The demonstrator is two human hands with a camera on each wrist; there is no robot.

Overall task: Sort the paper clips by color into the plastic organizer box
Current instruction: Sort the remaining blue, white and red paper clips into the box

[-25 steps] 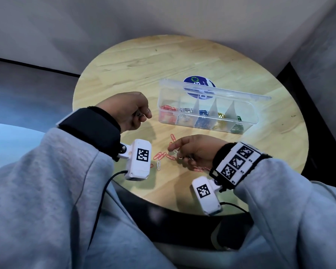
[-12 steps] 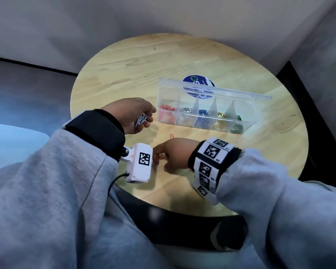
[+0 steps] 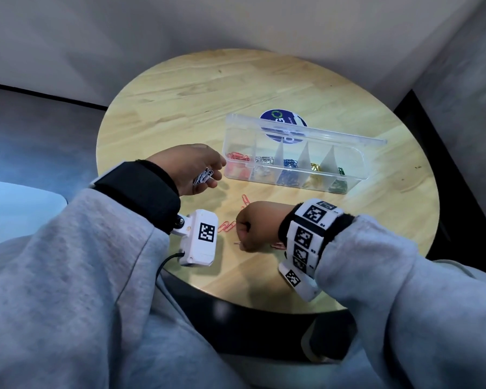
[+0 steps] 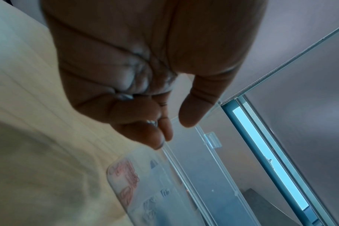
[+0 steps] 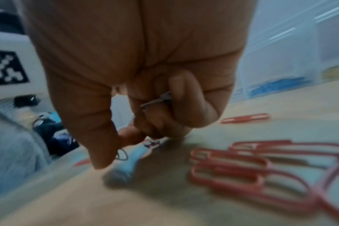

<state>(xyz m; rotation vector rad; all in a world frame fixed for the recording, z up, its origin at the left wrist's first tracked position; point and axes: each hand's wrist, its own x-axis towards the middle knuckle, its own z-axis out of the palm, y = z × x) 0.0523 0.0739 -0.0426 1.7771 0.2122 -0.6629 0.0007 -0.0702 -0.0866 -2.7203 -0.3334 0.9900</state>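
A clear plastic organizer box [image 3: 357,164] lies open on the round wooden table [image 3: 180,108]; its compartments hold red, silver, blue, yellow and green clips. My left hand [image 3: 214,173] hovers just left of the box's red end, fingers curled round a bunch of white paper clips [image 3: 203,176], which also show in the palm [image 4: 137,73]. My right hand [image 3: 244,240] is low over the table's near part, fingers curled. It keeps a silver clip [image 5: 157,100] tucked in its fingers while thumb and forefinger pinch another at the tabletop [image 5: 122,154]. Loose red clips [image 5: 242,165] lie beside it.
More red clips lie on the wood [image 3: 226,226] between my hands, with one nearer the box [image 3: 245,199]. A round blue sticker [image 3: 282,120] shows behind the box's raised lid. The table's near edge runs just below my wrists; walls close in behind and right.
My left hand has drifted right toward the box's red end, its white clips now showing. My right hand has slid left across the loose clips and turned knuckles-up.
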